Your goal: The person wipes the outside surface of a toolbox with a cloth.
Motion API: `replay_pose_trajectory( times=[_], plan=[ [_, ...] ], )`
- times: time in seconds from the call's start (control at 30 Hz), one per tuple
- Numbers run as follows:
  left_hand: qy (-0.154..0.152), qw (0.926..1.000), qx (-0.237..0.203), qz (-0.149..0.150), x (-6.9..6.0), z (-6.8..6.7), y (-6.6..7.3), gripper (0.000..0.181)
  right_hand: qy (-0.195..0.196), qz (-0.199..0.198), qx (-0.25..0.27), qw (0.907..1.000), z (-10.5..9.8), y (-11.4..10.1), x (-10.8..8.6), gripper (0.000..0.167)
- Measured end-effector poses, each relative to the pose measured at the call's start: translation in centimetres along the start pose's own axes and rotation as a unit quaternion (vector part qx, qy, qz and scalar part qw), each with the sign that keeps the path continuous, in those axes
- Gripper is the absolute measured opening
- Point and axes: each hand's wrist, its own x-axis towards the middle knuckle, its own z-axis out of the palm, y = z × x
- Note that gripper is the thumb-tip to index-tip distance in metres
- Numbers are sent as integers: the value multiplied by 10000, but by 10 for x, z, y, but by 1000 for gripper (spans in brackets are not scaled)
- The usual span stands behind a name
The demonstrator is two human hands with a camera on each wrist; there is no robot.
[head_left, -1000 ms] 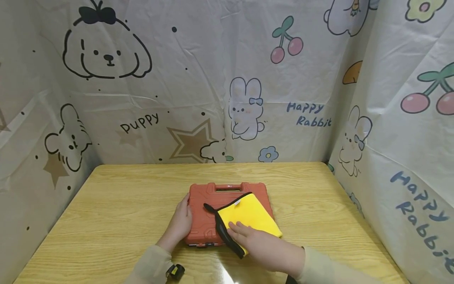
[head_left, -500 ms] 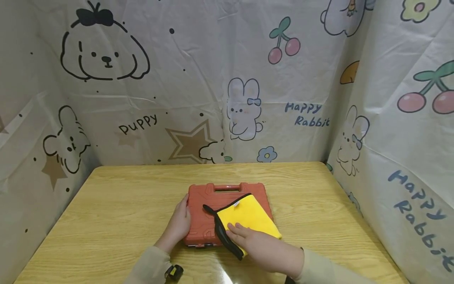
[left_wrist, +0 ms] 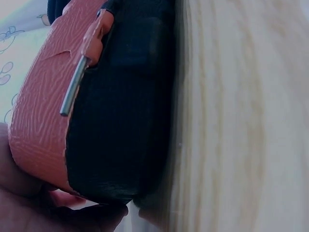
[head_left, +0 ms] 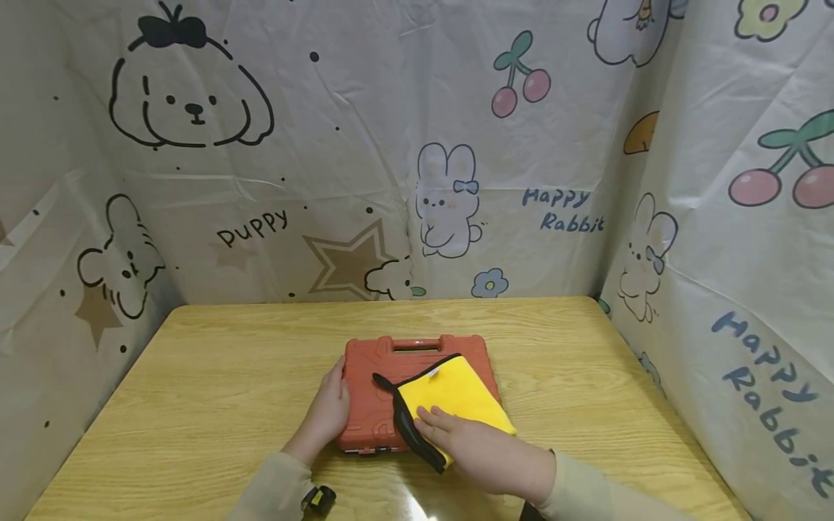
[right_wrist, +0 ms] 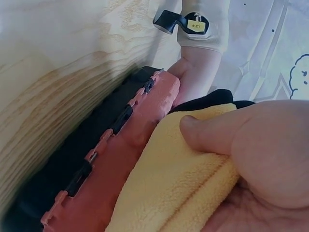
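A red plastic tool case [head_left: 368,394] with a moulded handle lies on the table, its handle toward the back. In the left wrist view, the case [left_wrist: 38,116] has a black lower half and a metal pin at its seam. My left hand [head_left: 331,409] holds the case's left side, thumb and fingers around the edge. Across the lid's right part lies a folded yellow cloth [head_left: 459,391] with black trim. My right hand [head_left: 482,452] rests on this cloth with fingers extended. In the right wrist view, the thumb lies straight along the cloth [right_wrist: 154,169]; the other fingers are hidden.
The wooden table [head_left: 228,383] extends around the case to a rounded back edge. A fabric backdrop [head_left: 339,159] printed with cartoon animals rises behind and on both sides. A small black wrist device [head_left: 319,499] is on the left sleeve.
The head view has shifted very slightly. Both hands, the cloth and the case keep nearly the same places.
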Motion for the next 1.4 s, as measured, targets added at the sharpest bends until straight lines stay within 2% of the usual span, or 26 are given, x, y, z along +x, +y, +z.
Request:
replay_pose_trajectory(
  times=[0.23,0.63,0.83,1.23,1.4],
  plan=[
    [-38,10000,4,-11,0,-1,-2,52,102,3,-244,9997,-2,5,7,67],
    [-15,10000,47,-57,0,1,-1,52,63,392,238,9989,-10,26,28,67],
    [10,10000,75,-53,-1,0,2,52,135,591,170,9980,-13,38,38,63],
    [6,9999,14,-111,-1,1,1,53,310,1189,825,9890,-20,59,53,58],
    [63,10000,52,-54,-1,0,3,52,448,1210,836,9881,-21,69,58,57]
  ],
)
